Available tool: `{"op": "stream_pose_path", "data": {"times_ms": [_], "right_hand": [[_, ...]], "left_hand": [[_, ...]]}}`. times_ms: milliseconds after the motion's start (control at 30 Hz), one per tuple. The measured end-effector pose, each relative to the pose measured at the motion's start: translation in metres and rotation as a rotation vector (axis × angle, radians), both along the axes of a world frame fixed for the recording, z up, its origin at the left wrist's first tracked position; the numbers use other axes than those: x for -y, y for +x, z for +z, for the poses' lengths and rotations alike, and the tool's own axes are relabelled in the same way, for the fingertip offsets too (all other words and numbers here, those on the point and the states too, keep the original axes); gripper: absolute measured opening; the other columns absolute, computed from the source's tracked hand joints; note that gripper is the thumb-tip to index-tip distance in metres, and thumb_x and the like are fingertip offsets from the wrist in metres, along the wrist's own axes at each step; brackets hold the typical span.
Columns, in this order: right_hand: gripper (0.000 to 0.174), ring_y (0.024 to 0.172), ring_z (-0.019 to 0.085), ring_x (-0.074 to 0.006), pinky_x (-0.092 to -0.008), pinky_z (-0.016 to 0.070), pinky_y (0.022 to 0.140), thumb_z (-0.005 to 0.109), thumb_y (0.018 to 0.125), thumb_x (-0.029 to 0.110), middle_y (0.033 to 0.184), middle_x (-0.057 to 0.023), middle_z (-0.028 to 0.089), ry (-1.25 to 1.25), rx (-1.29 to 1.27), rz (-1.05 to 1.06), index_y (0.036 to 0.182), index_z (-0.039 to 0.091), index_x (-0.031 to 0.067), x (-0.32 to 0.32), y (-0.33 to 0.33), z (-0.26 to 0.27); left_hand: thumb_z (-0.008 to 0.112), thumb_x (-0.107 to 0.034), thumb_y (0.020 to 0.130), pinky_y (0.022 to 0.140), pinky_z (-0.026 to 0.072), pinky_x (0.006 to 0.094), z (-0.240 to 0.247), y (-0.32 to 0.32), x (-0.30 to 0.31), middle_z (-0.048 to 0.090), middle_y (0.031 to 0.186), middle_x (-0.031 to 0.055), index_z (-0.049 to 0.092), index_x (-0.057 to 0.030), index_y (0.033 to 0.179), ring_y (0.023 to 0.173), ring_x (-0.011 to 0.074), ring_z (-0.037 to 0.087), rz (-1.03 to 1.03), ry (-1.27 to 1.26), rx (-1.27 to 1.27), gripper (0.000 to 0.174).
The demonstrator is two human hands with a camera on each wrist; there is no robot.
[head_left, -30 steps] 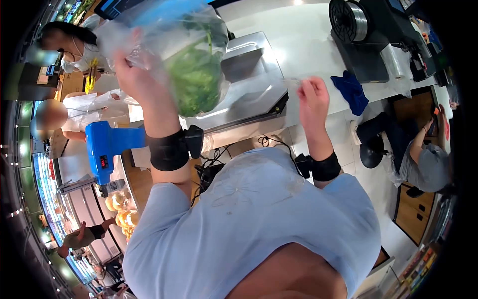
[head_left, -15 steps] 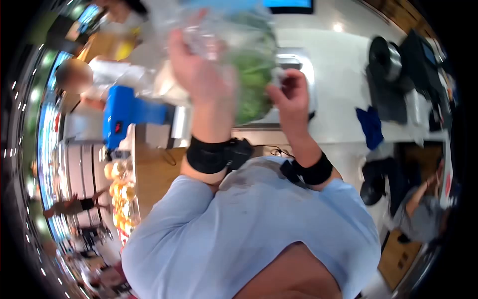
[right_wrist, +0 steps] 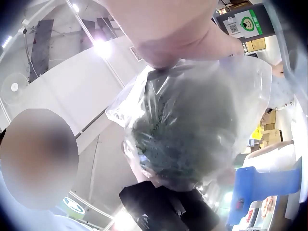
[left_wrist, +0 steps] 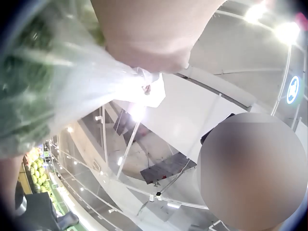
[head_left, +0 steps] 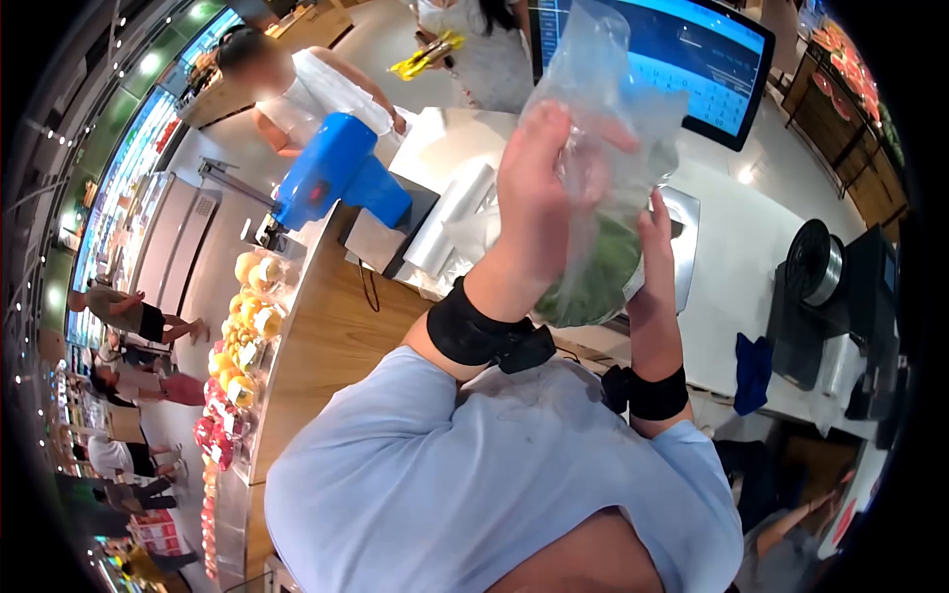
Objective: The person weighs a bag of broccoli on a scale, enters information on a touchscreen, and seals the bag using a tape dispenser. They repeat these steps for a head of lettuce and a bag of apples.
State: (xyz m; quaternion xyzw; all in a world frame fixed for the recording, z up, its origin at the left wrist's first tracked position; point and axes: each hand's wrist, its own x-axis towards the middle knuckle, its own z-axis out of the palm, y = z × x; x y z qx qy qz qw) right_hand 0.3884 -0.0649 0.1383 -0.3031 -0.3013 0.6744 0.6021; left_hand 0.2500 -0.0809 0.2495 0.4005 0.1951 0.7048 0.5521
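A clear plastic bag (head_left: 615, 222) with leafy greens (head_left: 596, 282) hangs upright in front of the body. My left hand (head_left: 537, 193) grips its upper part; in the left wrist view the film (left_wrist: 91, 84) gathers under that hand (left_wrist: 149, 36). My right hand (head_left: 656, 259) is against the bag's right side, one finger pointing up and the others hidden. In the right wrist view the bag (right_wrist: 192, 120) spreads below that hand (right_wrist: 173, 33), covering its fingertips.
Behind the bag are a lit screen (head_left: 707, 74) and a metal plate (head_left: 684, 232) on the white counter (head_left: 736, 287). A blue device (head_left: 331, 168) and a plastic roll (head_left: 450, 217) stand left. A blue cloth (head_left: 752, 374) and wire spool (head_left: 816, 262) lie right. People stand beyond.
The view has swung left. My right hand, apart from the bag a second ago, has come to its side. The bag hangs narrower, with its upper part raised in my left hand.
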Motion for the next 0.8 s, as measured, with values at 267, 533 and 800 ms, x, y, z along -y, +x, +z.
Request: {"op": "stream_pose_path", "data": {"times_ms": [267,533,800], "right_hand": [[0.083,0.139,0.031,-0.0285,-0.0383,0.0262,0.112,0.062,0.087,0.047,0.147,-0.0149,0.035,0.89,0.973,-0.286,0.146,0.024,0.0021,-0.024,0.036,0.035],[0.048,0.108,0.056,-0.0177,-0.0321,0.0417,0.094,0.063,0.09,0.031,0.12,-0.0093,0.06,0.676,0.812,1.002,0.127,0.054,0.0024,-0.02,-0.06,0.049],[0.037,0.105,0.056,-0.0141,-0.0292,0.0442,0.091,0.05,0.098,0.031,0.113,-0.0067,0.062,0.243,0.501,0.993,0.122,0.06,0.0049,-0.001,-0.103,0.022]], "left_hand": [[0.051,-0.018,0.095,0.064,0.0406,0.0212,-0.029,-0.051,0.012,0.057,0.085,-0.0011,0.055,-0.005,0.105,0.074,0.0074,0.052,0.131,-0.099,-0.205,0.016],[0.052,-0.015,0.093,0.071,0.0425,0.0275,-0.043,-0.078,0.024,0.056,0.087,0.0048,0.053,-0.003,0.105,0.081,0.0139,0.054,0.211,0.09,-0.711,0.017],[0.069,-0.009,0.076,0.085,0.0456,0.0409,-0.038,-0.111,0.071,0.057,0.114,0.0161,0.054,-0.0032,0.106,0.103,0.0331,0.057,1.184,0.62,-1.574,0.034]]}}
